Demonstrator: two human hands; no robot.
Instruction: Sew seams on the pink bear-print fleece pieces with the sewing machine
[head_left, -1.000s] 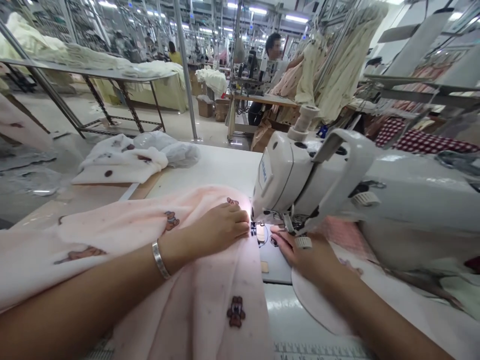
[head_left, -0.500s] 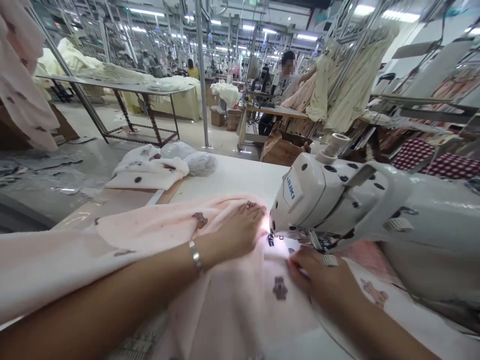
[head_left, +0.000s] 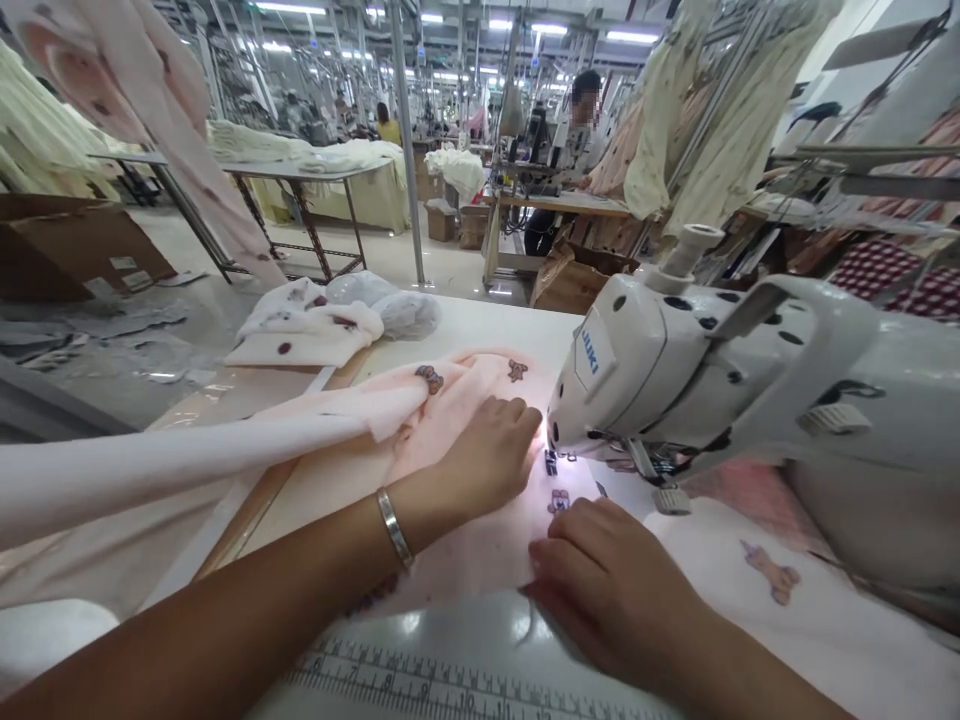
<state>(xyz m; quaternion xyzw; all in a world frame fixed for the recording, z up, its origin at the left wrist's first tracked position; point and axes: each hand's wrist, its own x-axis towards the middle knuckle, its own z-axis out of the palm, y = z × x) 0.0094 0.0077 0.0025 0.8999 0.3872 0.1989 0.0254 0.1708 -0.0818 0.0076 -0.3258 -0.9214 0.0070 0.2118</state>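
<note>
A pink fleece fabric piece (head_left: pixel 465 545) printed with small bears lies on the table of a white sewing machine (head_left: pixel 637 370). My left hand (head_left: pixel 491 450) is closed on the fabric just left of the lit needle area, its fingers curled down into the cloth; a silver bracelet circles that wrist. Nearer to me, my right hand (head_left: pixel 600 570) pinches the fabric's edge right of and below the presser foot (head_left: pixel 551 462). The right fingertips are partly hidden by the hand itself. A long part of the fabric trails off to the left.
A ruler strip (head_left: pixel 420 685) runs along the table's near edge. Folded white printed cloth (head_left: pixel 304 330) and a plastic bag (head_left: pixel 401 310) sit at the far left. More printed fabric (head_left: pixel 810 590) lies under the machine arm. Beyond, a person (head_left: pixel 577 130) works at another machine.
The fabric's near part has been drawn up off the table's front, uncovering the ruler. My right hand has moved toward me and slightly left. My left hand's flat fingers have curled.
</note>
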